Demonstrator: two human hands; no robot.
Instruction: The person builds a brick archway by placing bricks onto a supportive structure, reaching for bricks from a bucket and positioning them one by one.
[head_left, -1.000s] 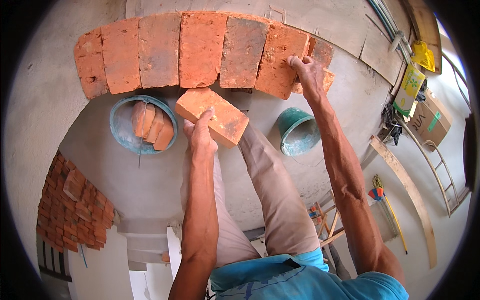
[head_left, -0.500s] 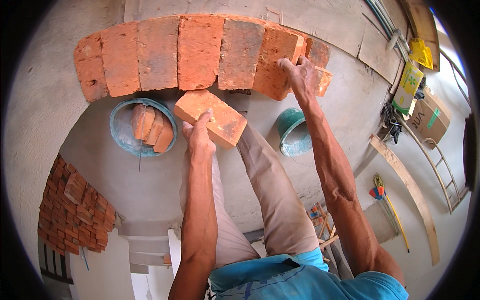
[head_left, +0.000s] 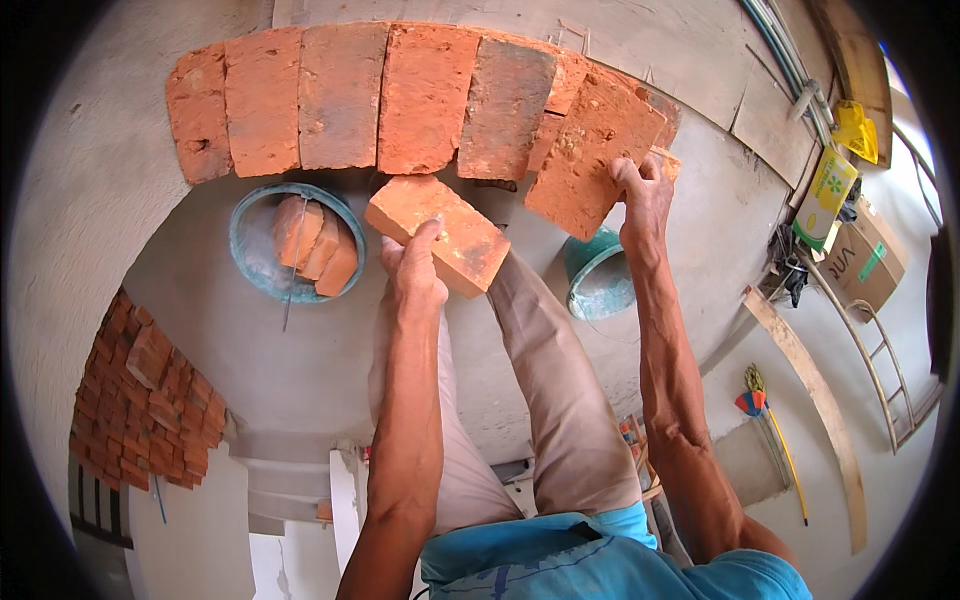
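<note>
A curved row of red bricks [head_left: 428,95] stands side by side across the top of the view. My left hand [head_left: 414,265] grips a paler orange brick [head_left: 440,232], held tilted just below the middle of that row. Toward the row's right end, my right hand [head_left: 646,205] is closed on the lower right edge of a rough red brick [head_left: 595,145]. This brick hangs lower than its neighbours, and other bricks [head_left: 566,82] show in the gap beside it. Part of another brick shows behind my right fingers.
Below the row, a teal bucket [head_left: 239,250] holds several bricks and a thin rod lies across it. A second teal bucket [head_left: 603,285] is by my right forearm. A brick stack [head_left: 150,400], a bent plank [head_left: 815,400], a ladder [head_left: 880,350] and a cardboard box [head_left: 868,250] lie around.
My right hand has drawn its brick down and to the right, out of the row, opening a gap there. The left hand still holds its brick, almost unmoved.
</note>
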